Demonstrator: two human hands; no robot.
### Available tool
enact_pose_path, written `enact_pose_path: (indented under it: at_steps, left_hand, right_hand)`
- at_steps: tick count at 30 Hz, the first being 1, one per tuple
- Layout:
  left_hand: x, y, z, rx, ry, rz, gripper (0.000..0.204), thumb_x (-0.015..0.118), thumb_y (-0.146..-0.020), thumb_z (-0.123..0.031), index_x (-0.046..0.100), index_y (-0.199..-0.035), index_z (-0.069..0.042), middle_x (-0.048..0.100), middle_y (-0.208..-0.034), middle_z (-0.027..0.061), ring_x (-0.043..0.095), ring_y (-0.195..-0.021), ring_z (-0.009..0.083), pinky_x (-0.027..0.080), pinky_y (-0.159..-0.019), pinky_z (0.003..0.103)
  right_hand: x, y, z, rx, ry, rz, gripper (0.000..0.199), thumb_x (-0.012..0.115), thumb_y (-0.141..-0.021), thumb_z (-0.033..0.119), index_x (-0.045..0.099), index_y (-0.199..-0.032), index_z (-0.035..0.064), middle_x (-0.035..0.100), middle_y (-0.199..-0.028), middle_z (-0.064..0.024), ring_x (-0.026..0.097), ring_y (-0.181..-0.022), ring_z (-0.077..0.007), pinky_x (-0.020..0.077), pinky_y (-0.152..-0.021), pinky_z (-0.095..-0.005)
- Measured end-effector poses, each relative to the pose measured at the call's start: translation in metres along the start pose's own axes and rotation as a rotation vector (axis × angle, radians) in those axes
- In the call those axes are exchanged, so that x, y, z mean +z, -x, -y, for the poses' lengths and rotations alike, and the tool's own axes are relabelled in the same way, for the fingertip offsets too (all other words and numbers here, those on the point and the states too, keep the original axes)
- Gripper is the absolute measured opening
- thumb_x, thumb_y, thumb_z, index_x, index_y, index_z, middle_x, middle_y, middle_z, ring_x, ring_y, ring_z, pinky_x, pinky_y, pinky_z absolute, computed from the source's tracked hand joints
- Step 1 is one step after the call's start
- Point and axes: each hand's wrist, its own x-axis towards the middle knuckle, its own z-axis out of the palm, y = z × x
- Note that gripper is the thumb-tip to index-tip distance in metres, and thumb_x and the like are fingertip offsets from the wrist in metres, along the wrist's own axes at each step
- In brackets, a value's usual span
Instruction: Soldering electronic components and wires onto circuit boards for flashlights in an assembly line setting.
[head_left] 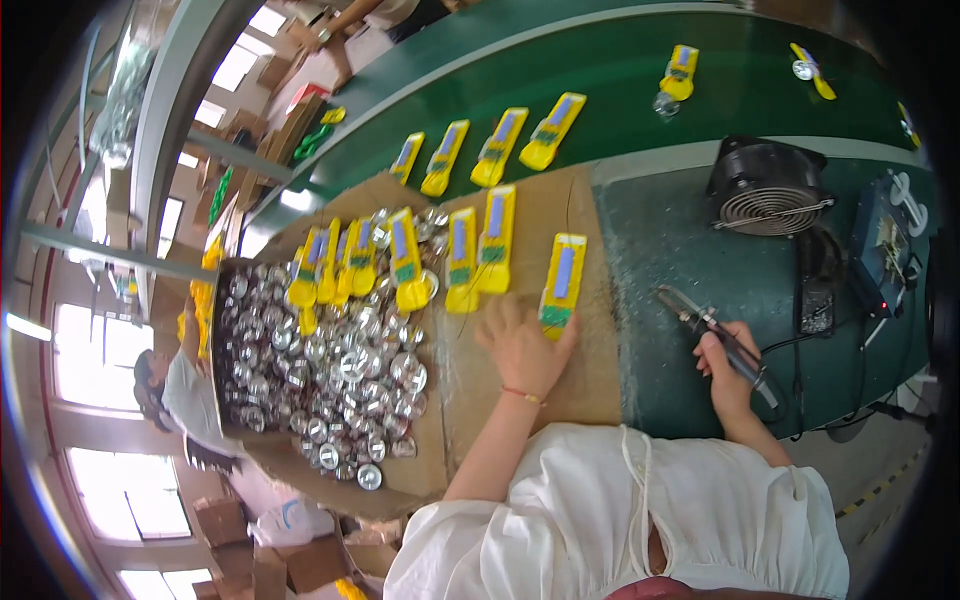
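Observation:
My left hand (525, 350) hovers low over the cardboard, its fingers spread and slightly blurred. Its thumb is at the lower end of a yellow plastic housing (563, 270), which carries a blue-violet block and a small green circuit board. My right hand (730, 368) is closed around the dark handle of a soldering iron (740, 358), whose metal front points up and left over the green bench. More such housings (495, 235) lie left of my left hand, some on top of a heap of shiny round reflectors (350, 365) in a cardboard box.
A green conveyor belt (620, 130) runs along the far side, carrying several yellow housings. A black fan (768, 190) stands at the bench's back, beside a blue soldering station (885, 245) with cables. Another person (195, 395) is at the left, and one more at the top.

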Motion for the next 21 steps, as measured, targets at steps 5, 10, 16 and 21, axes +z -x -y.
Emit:
enact_pose_path:
  at_steps: [5, 10, 16, 21]
  left_hand:
    - [-0.021, 0.028, 0.009, 0.002, 0.147, -0.027, 0.032, 0.069, -0.068, -0.039, 0.06, -0.072, -0.009, 0.053, -0.093, 0.0084, 0.044, -0.098, 0.0277, 0.026, -0.085, 0.043]
    - [-0.029, 0.042, 0.094, -0.153, -0.177, -0.146, 0.03, 0.067, -0.066, -0.029, 0.056, -0.087, -0.012, 0.05, -0.1, 0.0088, 0.044, -0.1, 0.0292, 0.028, -0.088, 0.046]
    - [-0.032, 0.035, 0.144, -0.103, -0.62, -0.065, 0.017, 0.061, -0.071, -0.024, 0.064, -0.084, -0.013, 0.051, -0.11, 0.0045, 0.035, -0.119, 0.029, 0.022, -0.096, 0.051]
    - [-0.037, 0.038, 0.132, -0.018, -0.381, -0.12, 0.008, 0.059, -0.073, -0.019, 0.064, -0.078, -0.017, 0.061, -0.089, 0.0022, 0.047, -0.111, 0.0235, 0.027, -0.093, 0.05]
  right_hand:
    - [0.0, 0.0, -0.004, -0.078, 0.075, -0.008, 0.018, 0.059, -0.084, 0.018, 0.051, -0.089, 0.0027, 0.057, -0.067, -0.004, 0.05, -0.053, -0.006, 0.0376, -0.047, -0.018]
    - [0.003, -0.003, -0.005, -0.141, 0.103, -0.014, 0.019, 0.059, -0.084, 0.02, 0.052, -0.088, 0.0028, 0.057, -0.067, -0.0042, 0.049, -0.054, -0.0062, 0.0366, -0.046, -0.0179]
    - [0.011, -0.003, -0.006, -0.187, 0.1, -0.003, 0.016, 0.058, -0.085, 0.017, 0.052, -0.088, 0.0027, 0.056, -0.066, -0.004, 0.049, -0.053, -0.0066, 0.0363, -0.047, -0.018]
    - [0.005, -0.002, -0.016, -0.153, 0.147, -0.034, 0.018, 0.06, -0.083, 0.02, 0.053, -0.088, 0.004, 0.055, -0.065, -0.0029, 0.046, -0.051, -0.0052, 0.0351, -0.045, -0.0183]
